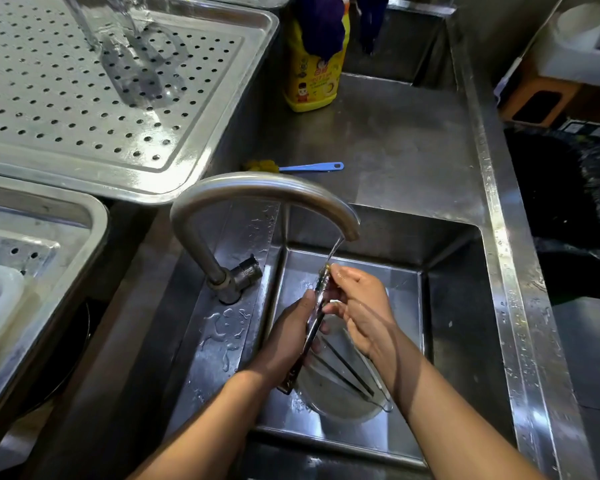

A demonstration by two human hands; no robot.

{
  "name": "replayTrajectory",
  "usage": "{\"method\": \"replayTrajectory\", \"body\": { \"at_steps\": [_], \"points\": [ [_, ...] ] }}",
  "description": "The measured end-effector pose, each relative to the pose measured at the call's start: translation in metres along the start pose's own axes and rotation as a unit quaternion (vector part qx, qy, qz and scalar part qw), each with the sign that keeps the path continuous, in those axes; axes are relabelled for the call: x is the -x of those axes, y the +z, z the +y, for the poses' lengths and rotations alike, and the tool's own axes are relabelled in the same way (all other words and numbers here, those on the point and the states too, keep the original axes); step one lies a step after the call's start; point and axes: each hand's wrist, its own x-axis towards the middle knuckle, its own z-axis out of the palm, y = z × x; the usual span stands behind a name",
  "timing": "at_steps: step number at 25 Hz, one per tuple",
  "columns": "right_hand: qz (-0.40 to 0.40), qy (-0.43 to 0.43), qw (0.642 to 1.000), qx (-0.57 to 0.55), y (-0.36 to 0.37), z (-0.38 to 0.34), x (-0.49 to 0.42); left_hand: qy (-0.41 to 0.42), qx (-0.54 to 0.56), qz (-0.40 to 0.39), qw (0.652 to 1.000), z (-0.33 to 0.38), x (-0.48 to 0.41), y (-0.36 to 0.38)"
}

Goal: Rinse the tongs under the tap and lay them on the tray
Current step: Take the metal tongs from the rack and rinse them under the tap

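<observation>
The tongs (318, 299) were over the sink (458, 306), tilted with their upper end in the thin stream from the tap (257, 185). The left hand (288, 337) gripped them about mid-length, fingers wrapped round the arms. The right hand (361, 306) had its thumb and fingers curled on the upper stretch near the water, probably rubbing it, though glare made the exact contact hard to read. A clear bowl (343, 407) lay in the sink beneath them.

The tongs looked like thin, stiff metal: light, springy at the hinge, and slick now that they were wet. A hold round both arms at mid-length, as the left hand had, seemed the safest, since it kept them closed and balanced; a grip at the wet tips would likely slide. The tray (84, 173) sat well apart, up and to the left, so the rinse was under way and the laying-down was not yet done. Dripping over the counter on the way seemed the chief nuisance.
</observation>
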Motion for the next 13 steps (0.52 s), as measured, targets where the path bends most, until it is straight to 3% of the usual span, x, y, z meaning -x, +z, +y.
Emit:
{"method": "replayTrajectory", "body": {
  "at_steps": [4,8,11,13],
  "points": [
    [0.010,0.000,0.999,0.052,-0.003,-0.002,-0.003,0.042,-0.084,0.041,0.995,0.001,0.001,-0.001],
    [0.031,-0.017,0.993,0.113,0.003,-0.006,-0.008,0.157,-0.157,0.063,0.973,0.010,0.000,0.001],
    [-0.004,-0.021,0.991,0.136,0.007,-0.006,-0.007,0.158,-0.180,0.087,0.967,0.011,0.000,-0.002],
    [0.021,-0.001,0.994,0.105,0.006,-0.013,-0.013,0.152,-0.181,0.097,0.967,0.009,0.001,-0.002]
  ]
}}
